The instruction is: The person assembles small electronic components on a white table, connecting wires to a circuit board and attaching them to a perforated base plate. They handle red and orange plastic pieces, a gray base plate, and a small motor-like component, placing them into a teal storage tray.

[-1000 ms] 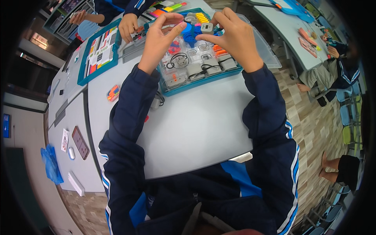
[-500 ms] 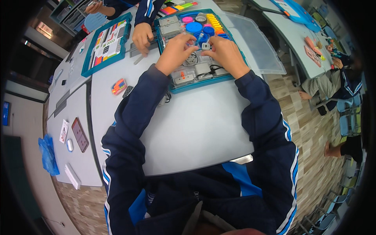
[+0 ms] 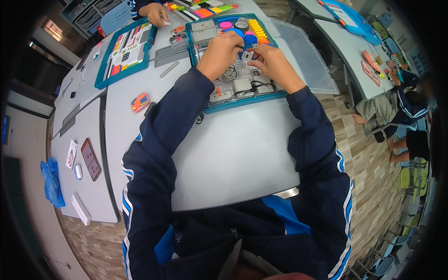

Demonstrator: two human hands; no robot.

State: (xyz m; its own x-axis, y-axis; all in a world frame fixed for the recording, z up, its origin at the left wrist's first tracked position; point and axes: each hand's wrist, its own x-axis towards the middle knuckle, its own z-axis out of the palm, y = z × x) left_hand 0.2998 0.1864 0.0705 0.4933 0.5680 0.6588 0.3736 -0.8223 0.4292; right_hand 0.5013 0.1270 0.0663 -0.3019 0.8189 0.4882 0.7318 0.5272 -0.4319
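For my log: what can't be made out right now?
All in the head view:
Left hand: fingertips partly hidden by the hand itself, grip unclear.
Small grey block at the right hand: face details too small.
Teal case: some contents covered by both hands.
Co-worker's hand: body cut off by the top edge.

Block (image 3: 247,56) plastic, matt; sleeves (image 3: 161,135) cloth; tabletop (image 3: 233,158) smooth.

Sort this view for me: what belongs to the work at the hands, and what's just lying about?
Seemingly in the work:
- left hand
- right hand, gripping a small grey piece
- open teal parts box

Apparently just lying about:
- phone
- blue plastic bag
- white oval case
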